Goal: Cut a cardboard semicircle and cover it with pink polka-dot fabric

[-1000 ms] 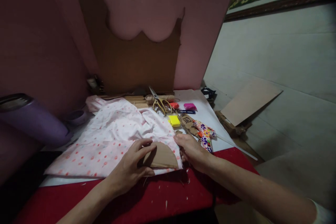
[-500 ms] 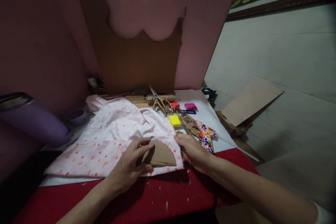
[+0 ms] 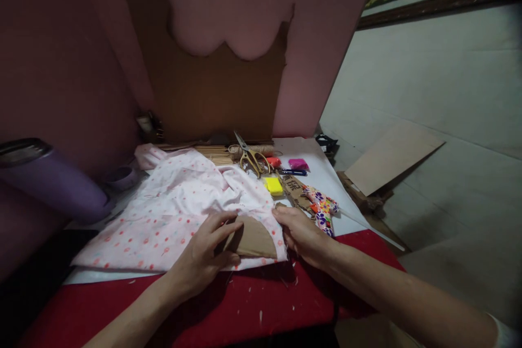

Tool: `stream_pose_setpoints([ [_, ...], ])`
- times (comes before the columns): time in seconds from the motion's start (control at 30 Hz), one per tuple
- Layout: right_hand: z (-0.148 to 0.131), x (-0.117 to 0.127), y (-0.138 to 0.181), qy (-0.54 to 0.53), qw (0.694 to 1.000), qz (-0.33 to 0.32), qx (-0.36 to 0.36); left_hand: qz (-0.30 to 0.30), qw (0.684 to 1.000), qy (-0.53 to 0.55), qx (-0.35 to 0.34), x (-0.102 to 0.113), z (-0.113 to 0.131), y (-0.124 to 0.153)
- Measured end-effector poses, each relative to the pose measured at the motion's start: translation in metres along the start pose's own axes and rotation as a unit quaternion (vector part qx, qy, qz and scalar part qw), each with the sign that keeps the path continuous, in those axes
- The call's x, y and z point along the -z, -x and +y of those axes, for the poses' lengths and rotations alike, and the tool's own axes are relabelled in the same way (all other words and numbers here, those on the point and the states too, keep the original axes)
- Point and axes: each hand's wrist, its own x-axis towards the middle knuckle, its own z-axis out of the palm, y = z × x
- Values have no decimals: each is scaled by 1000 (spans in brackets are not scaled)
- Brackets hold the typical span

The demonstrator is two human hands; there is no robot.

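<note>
A half-round piece of brown cardboard (image 3: 256, 238) lies flat on a white-pink cloth with coral dots (image 3: 163, 236), near the cloth's front right corner. My left hand (image 3: 207, 244) rests over the cardboard's left side, fingers and thumb apart, their tips touching it. To the right, my right hand (image 3: 302, 231) is closed in a pinch on the cloth's right edge, beside the curved rim of the cardboard. Its lower fingers are partly hidden beneath the hand.
Behind the cloth lie gold-handled scissors (image 3: 253, 160), a twine roll (image 3: 255, 150), a yellow packet (image 3: 273, 186) and a pink packet (image 3: 299, 164). A flower-patterned glue gun (image 3: 322, 206) sits right of my right hand. A purple tumbler (image 3: 53, 185) leans at left; a red cloth (image 3: 244, 304) covers the front.
The view has shifted slightly. Both hands keep nearly the same places on the cardboard and the cloth, with only small finger movements.
</note>
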Motion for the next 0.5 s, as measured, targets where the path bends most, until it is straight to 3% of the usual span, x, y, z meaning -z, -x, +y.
stream_pose_setpoints([
  [0.5,2,1,-2,-1,1000,4,2,8,1000,-20,4,1,3,1],
])
